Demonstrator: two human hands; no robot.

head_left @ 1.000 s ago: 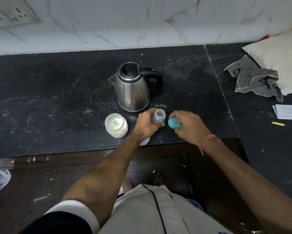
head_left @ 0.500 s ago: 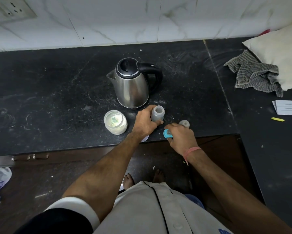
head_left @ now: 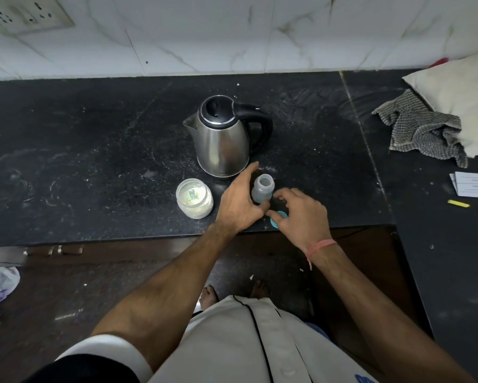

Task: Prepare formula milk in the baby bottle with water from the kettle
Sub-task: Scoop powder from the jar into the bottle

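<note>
A small grey baby bottle (head_left: 262, 189) stands uncapped on the black counter (head_left: 94, 161), just in front of the steel kettle (head_left: 224, 139). My left hand (head_left: 239, 201) lies against the bottle's left side with the index finger stretched out and the thumb by its base. My right hand (head_left: 298, 214) hovers at the bottle's right with loosely curled fingers and holds nothing I can see. Partly under it lies the blue bottle cap (head_left: 280, 216) on the counter. An open glass jar of white formula powder (head_left: 195, 200) with a scoop inside stands to the left.
A checked cloth (head_left: 423, 131) and a cream pillow (head_left: 459, 98) lie at the right, with papers (head_left: 474, 183) and a small yellow piece (head_left: 458, 203) nearer. The counter's front edge runs just below my hands. A wall socket (head_left: 28, 12) sits top left.
My right hand set the blue cap down on the counter and moved back beside the bottle. My left hand loosened its grip, and its fingers now stretch out.
</note>
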